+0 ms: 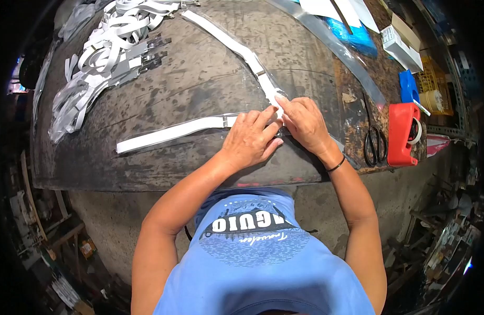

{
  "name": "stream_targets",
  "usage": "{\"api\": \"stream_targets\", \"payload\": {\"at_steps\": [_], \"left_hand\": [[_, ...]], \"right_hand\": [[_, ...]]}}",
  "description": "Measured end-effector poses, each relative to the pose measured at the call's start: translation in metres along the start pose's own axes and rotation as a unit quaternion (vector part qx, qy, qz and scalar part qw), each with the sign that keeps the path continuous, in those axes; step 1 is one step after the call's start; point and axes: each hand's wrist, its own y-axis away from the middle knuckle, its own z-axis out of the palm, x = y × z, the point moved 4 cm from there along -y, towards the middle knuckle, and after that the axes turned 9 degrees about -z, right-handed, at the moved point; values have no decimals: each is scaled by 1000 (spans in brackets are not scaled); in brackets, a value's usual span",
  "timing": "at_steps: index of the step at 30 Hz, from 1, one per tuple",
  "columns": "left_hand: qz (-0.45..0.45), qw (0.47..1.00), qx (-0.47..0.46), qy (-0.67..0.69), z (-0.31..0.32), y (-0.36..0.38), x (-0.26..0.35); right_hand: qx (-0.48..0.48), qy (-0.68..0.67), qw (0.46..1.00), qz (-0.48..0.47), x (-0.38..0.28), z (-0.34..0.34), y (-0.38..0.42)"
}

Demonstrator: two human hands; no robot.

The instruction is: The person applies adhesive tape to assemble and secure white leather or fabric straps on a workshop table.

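Observation:
A flat white strap point(171, 135) in clear plastic lies bent in a V on the dark table, its two arms meeting under my hands. Small metal-looking fittings show on each arm of it. My left hand point(252, 135) rests over the lower arm near the bend, fingers curled down on the strap. Against the bend, my right hand point(305, 123) presses with its index finger and thumb, the other fingers folded. The fingertips of both hands nearly touch, and the part of the strap between them is mostly hidden.
A pile of white straps point(116, 37), some in plastic, lies at the far left. Black scissors point(375, 144) and a red tape dispenser point(402, 134) sit at the right edge. Behind them are a white box point(402, 47), a blue plastic packet point(352, 37) and a clear plastic strip point(352, 65).

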Motion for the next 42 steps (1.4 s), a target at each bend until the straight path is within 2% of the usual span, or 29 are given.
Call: {"api": "stream_targets", "payload": {"at_steps": [5,11,21,27,30,32,40,42], "left_hand": [[37,999,2,-26,-5,-6,6],[50,998,-33,-33,-6,-12,5],[68,997,-32,-34,-7,-15,6],[67,996,-47,-33,-9,-16,7],[52,996,-71,-27,-12,-18,7],[57,996,-72,-21,-12,-19,5],[63,995,-79,2,-13,-24,3],[66,995,-77,7,-13,-26,2]], "right_hand": [[22,2,1000,3,1,-5,3],[19,19,1000,5,6,-4,12],[41,3,999,4,4,-9,16],[-1,-2,1000,24,1,-14,15],[41,-18,998,43,-6,-29,20],[30,-48,993,107,-15,-39,33],[-80,-57,990,97,-47,-34,51],[-80,-52,991,97,-47,-34,51]]}}
